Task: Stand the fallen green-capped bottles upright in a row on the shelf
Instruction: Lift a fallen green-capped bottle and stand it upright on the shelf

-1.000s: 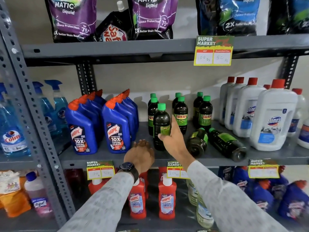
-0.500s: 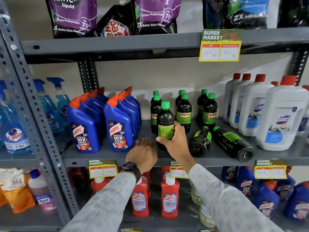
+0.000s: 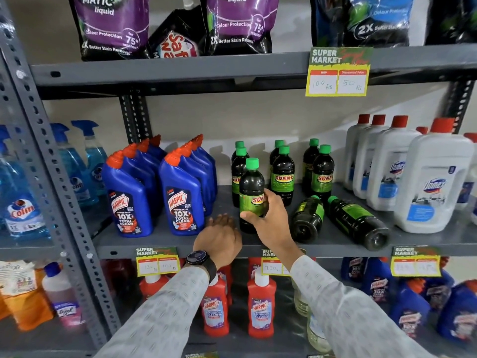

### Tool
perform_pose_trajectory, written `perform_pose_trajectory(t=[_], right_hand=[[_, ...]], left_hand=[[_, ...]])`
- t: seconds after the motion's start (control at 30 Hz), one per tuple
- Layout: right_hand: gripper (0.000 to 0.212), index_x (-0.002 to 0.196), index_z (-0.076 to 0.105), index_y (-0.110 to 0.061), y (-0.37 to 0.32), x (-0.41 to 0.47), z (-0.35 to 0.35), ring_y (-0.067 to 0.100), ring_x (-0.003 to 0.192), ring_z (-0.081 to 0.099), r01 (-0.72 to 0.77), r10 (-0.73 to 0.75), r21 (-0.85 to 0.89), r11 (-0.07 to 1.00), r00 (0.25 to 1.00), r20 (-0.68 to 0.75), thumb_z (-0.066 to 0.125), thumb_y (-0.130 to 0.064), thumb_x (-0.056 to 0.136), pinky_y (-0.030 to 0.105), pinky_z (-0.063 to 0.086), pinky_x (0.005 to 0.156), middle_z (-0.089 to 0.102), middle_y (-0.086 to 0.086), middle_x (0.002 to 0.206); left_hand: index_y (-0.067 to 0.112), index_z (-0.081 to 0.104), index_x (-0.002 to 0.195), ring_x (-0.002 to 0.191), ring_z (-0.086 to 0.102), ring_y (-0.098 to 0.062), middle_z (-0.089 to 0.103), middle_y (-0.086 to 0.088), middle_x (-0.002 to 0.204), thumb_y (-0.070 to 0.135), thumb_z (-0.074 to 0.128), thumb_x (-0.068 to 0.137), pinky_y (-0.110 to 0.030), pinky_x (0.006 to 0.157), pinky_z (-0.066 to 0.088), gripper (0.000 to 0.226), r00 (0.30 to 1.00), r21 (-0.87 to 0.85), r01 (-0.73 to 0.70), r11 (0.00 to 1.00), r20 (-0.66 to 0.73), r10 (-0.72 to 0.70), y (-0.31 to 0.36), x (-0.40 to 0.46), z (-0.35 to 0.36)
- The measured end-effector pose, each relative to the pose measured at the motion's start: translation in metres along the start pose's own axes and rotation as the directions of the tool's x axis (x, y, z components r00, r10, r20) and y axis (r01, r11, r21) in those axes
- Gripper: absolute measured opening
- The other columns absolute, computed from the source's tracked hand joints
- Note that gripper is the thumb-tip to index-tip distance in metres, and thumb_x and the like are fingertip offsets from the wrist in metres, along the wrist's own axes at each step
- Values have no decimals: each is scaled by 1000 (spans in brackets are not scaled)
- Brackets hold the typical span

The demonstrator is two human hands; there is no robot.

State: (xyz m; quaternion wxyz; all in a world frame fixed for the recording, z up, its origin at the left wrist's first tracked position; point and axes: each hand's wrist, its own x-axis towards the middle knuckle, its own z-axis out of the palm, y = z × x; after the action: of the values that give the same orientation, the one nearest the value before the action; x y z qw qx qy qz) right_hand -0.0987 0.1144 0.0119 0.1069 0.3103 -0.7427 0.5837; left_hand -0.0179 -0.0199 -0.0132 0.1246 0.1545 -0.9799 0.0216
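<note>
My right hand (image 3: 271, 218) grips a dark green-capped bottle (image 3: 251, 187) standing upright at the front of the grey middle shelf (image 3: 165, 241). Behind it stand several more upright green-capped bottles (image 3: 282, 174) in short rows. Two of these bottles lie fallen to the right: one (image 3: 307, 218) with its base toward me, the other (image 3: 358, 222) slanting right, cap toward the back. My left hand (image 3: 219, 237) rests palm down on the shelf's front edge, left of the held bottle, holding nothing; a watch is on that wrist.
Blue Harpic bottles (image 3: 180, 192) stand left of the green-capped ones, white red-capped jugs (image 3: 431, 177) to the right. Price tags (image 3: 415, 262) hang on the shelf edge. Red bottles (image 3: 260, 306) fill the shelf below, pouches (image 3: 113, 24) the shelf above. A grey upright post (image 3: 51, 177) is at left.
My right hand has kept its hold on the upright bottle, turning its label toward me. The left hand has stayed on the shelf edge.
</note>
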Motion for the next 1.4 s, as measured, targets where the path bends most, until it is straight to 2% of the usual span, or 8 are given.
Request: perform_pose_trajectory(t=[0.07,0.27,0.43,0.57,0.8,1.07,1.27,1.4], right_hand=[[75,143,48,-22,2,0,1,6,108,49,16,-16,-17,1000,1000,4,86,-29,79,23,39,97,48,-5,119],[70,149,44,-28,6,2,-1,6,118,60,13,-23,98,995,994,106,74,-9,89,28,47,105,63,-10,126],[75,144,43,-30,10,2,5,13,122,54,25,-25,35,999,1000,17,83,-20,81,31,45,104,54,-5,127],[76,147,41,-30,12,3,4,10,124,50,35,-35,19,999,999,14,81,-23,82,29,41,105,52,-6,130],[75,159,31,-28,12,4,2,6,132,49,-16,7,102,995,996,89,66,-9,95,26,38,111,55,-5,146],[77,144,43,-23,11,2,10,13,120,56,-9,9,0,1000,998,-64,86,-20,80,36,50,104,53,-1,131],[81,153,35,-19,-7,1,-6,21,136,48,1,-3,-51,999,999,-41,77,-39,86,47,43,113,49,4,147],[60,146,48,-15,-33,25,-49,21,122,59,92,-132,-324,941,986,-103,69,-35,93,35,50,100,56,5,139]], left_hand=[[7,33,154,152,29,-27,33,-14,163,35,20,103,-46,124,20,59,1000,3,0,1000,15,0,1,0,-1],[9,34,154,152,28,-25,32,-12,164,36,20,103,-45,125,18,60,1000,-43,13,999,22,-12,1,2,-1],[5,37,152,150,32,-28,37,-15,161,40,10,93,-45,124,21,74,1000,6,-2,1000,-9,2,-1,2,1],[7,34,154,152,29,-26,33,-14,163,37,18,101,-45,125,19,64,1000,-29,9,1000,4,-9,-1,3,3],[9,32,155,153,25,-24,30,-11,165,37,21,103,-44,126,17,61,999,-73,23,997,31,-21,-1,5,4],[6,36,153,150,32,-27,36,-14,162,40,13,96,-46,124,22,70,1000,13,-4,1000,-2,4,-2,3,4],[7,31,155,153,26,-26,31,-13,164,36,21,103,-44,125,19,60,1000,-46,3,999,29,-1,-1,5,4],[2,41,146,148,34,-32,39,-20,158,39,17,98,-49,121,25,66,998,-64,6,998,62,-2,-3,9,-1]])
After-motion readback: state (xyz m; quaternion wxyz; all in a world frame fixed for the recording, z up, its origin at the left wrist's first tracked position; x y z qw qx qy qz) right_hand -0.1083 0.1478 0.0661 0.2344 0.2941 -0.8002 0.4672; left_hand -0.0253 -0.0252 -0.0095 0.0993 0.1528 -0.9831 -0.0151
